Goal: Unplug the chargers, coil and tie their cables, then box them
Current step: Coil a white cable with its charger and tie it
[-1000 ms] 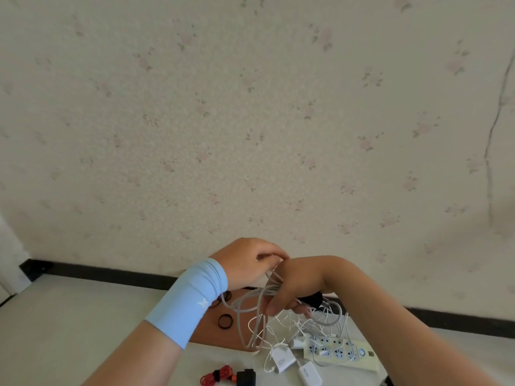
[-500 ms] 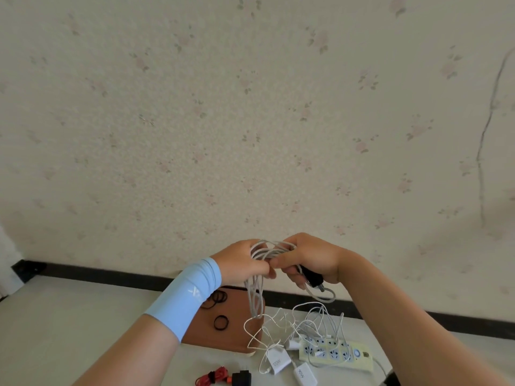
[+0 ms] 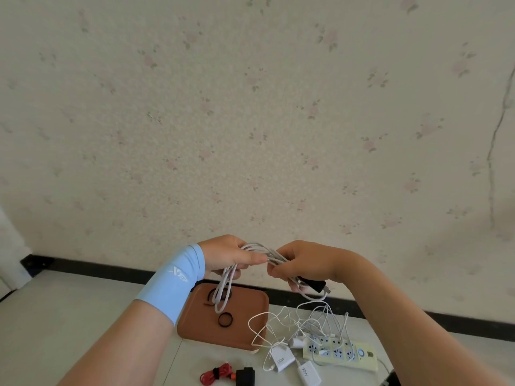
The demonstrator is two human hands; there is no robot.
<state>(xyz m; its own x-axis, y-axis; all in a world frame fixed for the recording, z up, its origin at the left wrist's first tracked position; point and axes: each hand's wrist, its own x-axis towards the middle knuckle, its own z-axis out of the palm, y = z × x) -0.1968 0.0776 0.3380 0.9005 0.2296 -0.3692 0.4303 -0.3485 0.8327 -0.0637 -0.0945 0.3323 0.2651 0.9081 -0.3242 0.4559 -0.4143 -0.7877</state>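
Nearest desk [image 3: 83, 330] edge: red cable [image 3: 216, 376] coiled and tied, lying against a black charger [image 3: 245, 376]. I count that unit as finished bar boxing

Just beyond: two white chargers [image 3: 282, 358] flat on the desk in front of the power strip [image 3: 340, 353]. Their loose white cables [image 3: 301, 321] sprawl in a tangle over and beside the strip, uncoiled and untied. Cannot tell whether anything remains in a socket; leads cross the strip's face

Left of the tangle: brown tray [image 3: 245, 327] holding black bands [image 3: 225, 320], presumably the ties. At least one lies free

Above the tray's far edge, both hands raised. Left hand [image 3: 228, 256], blue sleeve [image 3: 172, 282] on its wrist, has its grip closed round one end of a white cable [image 3: 260, 250] gathered into several loops, which hang towards the tray. Right hand [image 3: 303, 261] has its grip closed on the other end of the same bundle, a black plug [image 3: 313, 283] sticking out below the fingers

Farthest: papered wall [image 3: 250, 121]

Judgement: the held cable is coiled, no band on it yet. Left to do: band it, coil and tie the white leads, box all. I see no box
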